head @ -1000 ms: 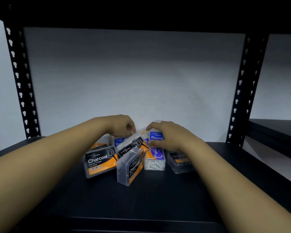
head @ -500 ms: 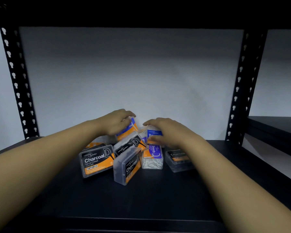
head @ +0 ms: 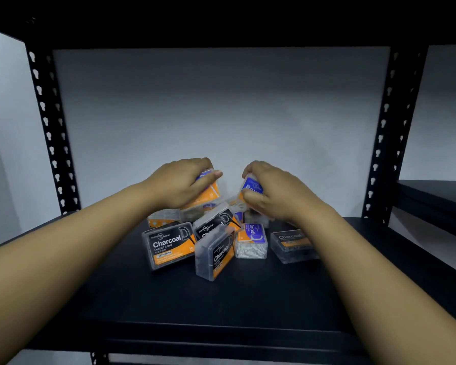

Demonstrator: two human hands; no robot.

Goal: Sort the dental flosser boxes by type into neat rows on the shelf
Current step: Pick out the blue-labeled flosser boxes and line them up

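Note:
A jumbled pile of clear flosser boxes sits mid-shelf on the black shelf board point(head: 221, 306). My left hand point(head: 178, 184) grips a blue-and-orange box point(head: 208, 192), lifted above the pile's back left. My right hand point(head: 270, 189) grips a blue "Round" box point(head: 252, 187), raised above the pile's back right. Below lie black-and-orange Charcoal boxes: one flat at the left point(head: 167, 245), one on edge in front point(head: 216, 255), one tilted behind it point(head: 216, 223), one at the right point(head: 291, 245). A blue "Smooth" box point(head: 252, 241) with white flossers stands between them.
Black perforated uprights stand at the back left point(head: 50, 133) and back right point(head: 390, 133). A dark upper shelf hangs overhead. A white wall closes the back. Another black shelf point(head: 437, 198) lies off to the right. More boxes are partly hidden under my hands.
Both hands have closed on blue boxes and lifted them up off the pile, moving slightly apart. The Charcoal boxes below have stayed in place.

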